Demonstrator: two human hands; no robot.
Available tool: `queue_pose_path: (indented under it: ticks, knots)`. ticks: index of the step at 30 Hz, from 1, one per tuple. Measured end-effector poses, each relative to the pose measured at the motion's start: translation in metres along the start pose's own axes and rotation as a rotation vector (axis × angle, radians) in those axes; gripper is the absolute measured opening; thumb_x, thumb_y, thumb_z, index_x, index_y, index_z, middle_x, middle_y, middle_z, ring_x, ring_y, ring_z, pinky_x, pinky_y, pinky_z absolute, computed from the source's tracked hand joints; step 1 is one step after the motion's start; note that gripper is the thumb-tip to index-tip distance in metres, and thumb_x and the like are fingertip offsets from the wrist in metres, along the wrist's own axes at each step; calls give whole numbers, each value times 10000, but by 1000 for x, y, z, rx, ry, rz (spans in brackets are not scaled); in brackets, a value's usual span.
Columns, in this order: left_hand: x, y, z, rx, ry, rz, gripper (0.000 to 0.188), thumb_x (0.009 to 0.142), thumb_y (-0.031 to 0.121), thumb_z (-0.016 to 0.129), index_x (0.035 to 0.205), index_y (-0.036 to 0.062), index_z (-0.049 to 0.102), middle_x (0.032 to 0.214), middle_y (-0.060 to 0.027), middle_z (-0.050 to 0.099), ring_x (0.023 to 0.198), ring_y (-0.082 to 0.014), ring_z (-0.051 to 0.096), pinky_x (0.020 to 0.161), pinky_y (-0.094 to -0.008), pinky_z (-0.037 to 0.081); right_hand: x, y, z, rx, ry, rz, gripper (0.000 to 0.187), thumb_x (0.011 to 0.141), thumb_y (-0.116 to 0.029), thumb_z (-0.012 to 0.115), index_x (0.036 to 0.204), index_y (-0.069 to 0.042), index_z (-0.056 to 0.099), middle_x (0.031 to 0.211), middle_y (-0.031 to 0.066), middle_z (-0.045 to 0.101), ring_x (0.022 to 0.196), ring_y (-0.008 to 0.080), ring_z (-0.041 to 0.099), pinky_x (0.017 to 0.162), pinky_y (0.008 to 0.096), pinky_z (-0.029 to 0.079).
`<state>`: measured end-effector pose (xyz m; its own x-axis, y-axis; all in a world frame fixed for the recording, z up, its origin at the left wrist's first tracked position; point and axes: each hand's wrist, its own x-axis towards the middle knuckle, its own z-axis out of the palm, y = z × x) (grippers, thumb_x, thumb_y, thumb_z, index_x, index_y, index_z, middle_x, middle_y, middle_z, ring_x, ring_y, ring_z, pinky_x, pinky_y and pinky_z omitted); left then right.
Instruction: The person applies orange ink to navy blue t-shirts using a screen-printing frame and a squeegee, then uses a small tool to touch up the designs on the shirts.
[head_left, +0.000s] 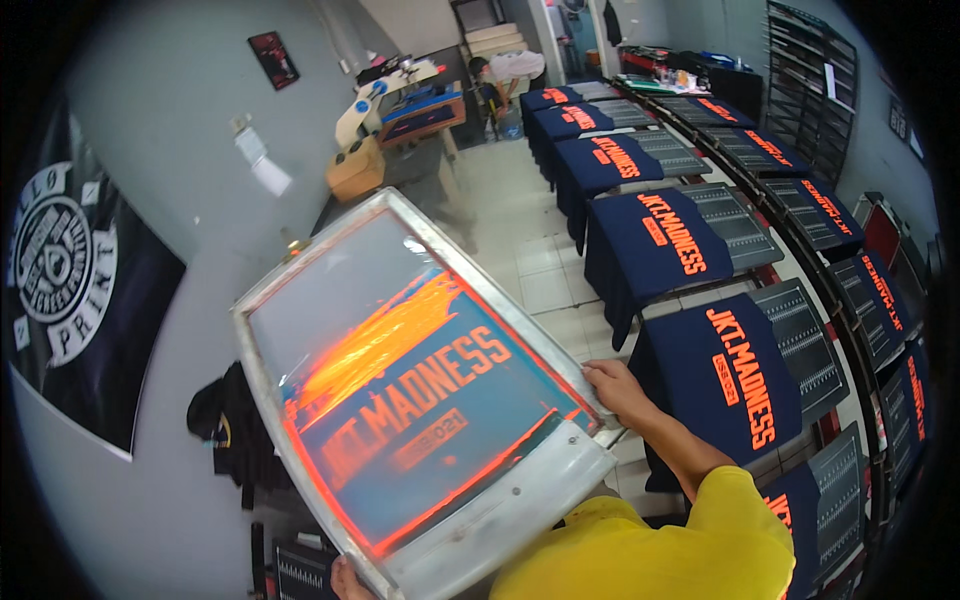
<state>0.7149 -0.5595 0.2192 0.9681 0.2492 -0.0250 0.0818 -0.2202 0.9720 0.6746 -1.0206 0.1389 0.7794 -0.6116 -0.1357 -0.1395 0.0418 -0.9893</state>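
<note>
Right hand (620,392) gripping, forearm (688,447) slanting forward-left, fingers (597,371) curled; left hand (348,583) low, partly cut off; 2 hands apart.

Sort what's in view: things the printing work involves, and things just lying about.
Involved:
- screen frame, right hand gripping its edge, left hand at its lower corner
- orange ink on its mesh
- navy shirts on grey boards

Apparently just about:
- dark banner on the wall
- small wall picture
- dark bundle beside the frame
</note>
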Motion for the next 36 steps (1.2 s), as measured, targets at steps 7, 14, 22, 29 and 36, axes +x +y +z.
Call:
queue_pose_path:
  ticks: [7,14,22,29,36]
  knots:
    - [119,-13,193,-108,-358,-6,238,957,169,530,1005,-41,629,910,-62,635,833,-144,601,771,-287,477,89,21,-100,-112,360,88,355,913,-202,541,1104,74,656,935,128,684,865,172,606,788,310,461]
    - [226,-29,375,110,-515,77,389,916,280,621,1171,-14,643,1090,-155,657,1022,-249,615,947,-358,465,159,45,-178,-48,598,136,353,930,-181,533,1123,92,646,964,99,675,883,169,605,798,310,466]
    - [315,22,604,-106,-948,-55,406,936,265,619,1173,-65,624,1110,-129,656,1001,-192,608,918,-295,455,234,33,-200,67,875,124,293,937,-147,514,1056,77,660,885,63,656,815,127,591,761,273,465]
    - [405,88,795,-53,-1153,99,419,925,271,639,1142,-87,629,1068,-133,645,982,-185,606,891,-288,465,325,34,-209,-19,1130,134,243,932,-144,492,864,57,609,842,43,557,807,133,504,746,312,411]
    - [472,127,948,-66,-1291,170,415,916,281,645,1108,-86,644,1021,-123,625,918,-181,583,848,-292,461,440,-19,-181,68,1223,108,248,924,-137,439,739,-40,571,680,-28,506,592,82,456,573,287,388]
